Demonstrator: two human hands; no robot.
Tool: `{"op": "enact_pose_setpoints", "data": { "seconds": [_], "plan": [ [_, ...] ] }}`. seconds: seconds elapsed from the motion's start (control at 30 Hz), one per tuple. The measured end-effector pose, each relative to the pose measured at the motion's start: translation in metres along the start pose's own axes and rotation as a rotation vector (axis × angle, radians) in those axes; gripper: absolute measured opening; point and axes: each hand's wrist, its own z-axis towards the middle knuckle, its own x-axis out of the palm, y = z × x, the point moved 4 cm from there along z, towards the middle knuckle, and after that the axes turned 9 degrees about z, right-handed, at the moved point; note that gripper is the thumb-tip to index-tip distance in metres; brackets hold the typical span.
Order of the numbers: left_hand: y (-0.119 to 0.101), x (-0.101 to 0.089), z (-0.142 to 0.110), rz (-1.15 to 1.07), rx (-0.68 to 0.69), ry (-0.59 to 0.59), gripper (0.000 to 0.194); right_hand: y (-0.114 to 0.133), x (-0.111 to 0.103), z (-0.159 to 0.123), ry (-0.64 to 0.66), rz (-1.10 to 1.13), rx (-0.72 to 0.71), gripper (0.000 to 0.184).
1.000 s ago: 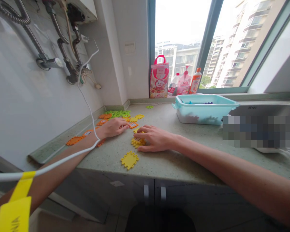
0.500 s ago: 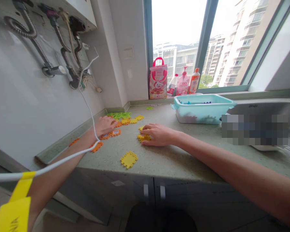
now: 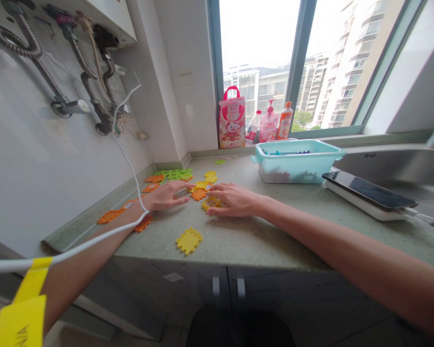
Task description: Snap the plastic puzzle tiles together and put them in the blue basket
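Note:
My left hand point(image 3: 167, 196) is over the counter with index finger and thumb stretched out and apart. Its index fingertip is close to an orange notched puzzle tile point(image 3: 198, 194) that lies among the yellow tiles. My right hand point(image 3: 236, 199) lies low with its fingers spread, partly covering a yellow tile point(image 3: 210, 204). More yellow tiles point(image 3: 210, 176) lie just behind both hands. Green tiles point(image 3: 173, 174) are grouped at the back left, and orange tiles point(image 3: 110, 216) lie around my left forearm. A single yellow tile point(image 3: 189, 241) sits near the front edge.
A light-blue basin point(image 3: 292, 168) with blue and purple pieces stands at the back right. Beside the sink point(image 3: 398, 166), a phone point(image 3: 372, 190) rests on a white block. A white cable point(image 3: 128, 156) hangs across my left arm. Bottles point(image 3: 269, 126) and a pink bag point(image 3: 232, 123) line the windowsill.
My left hand has moved right, toward my right hand. An orange tile now lies between the hands, and orange tiles at left are uncovered. The view has shifted slightly right.

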Motion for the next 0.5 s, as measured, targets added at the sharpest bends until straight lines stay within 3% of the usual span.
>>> {"op": "enact_pose_setpoints", "data": {
  "seconds": [0.1,0.23,0.33,0.5],
  "plan": [
    [-0.004,-0.001,0.0,-0.005,0.049,-0.002,0.057,-0.014,-0.002,0.0,-0.038,0.039,0.082,0.077],
    [0.001,0.001,0.001,0.028,0.006,0.024,0.067,-0.027,0.001,0.002,0.019,0.129,0.128,0.079],
    [0.004,0.003,0.002,0.089,-0.034,0.002,0.077,-0.022,0.005,0.006,0.029,0.178,0.066,0.08],
    [-0.006,0.006,0.004,0.166,0.065,-0.053,0.066,-0.016,0.01,0.011,-0.064,0.192,-0.059,0.066]
  ]
}}
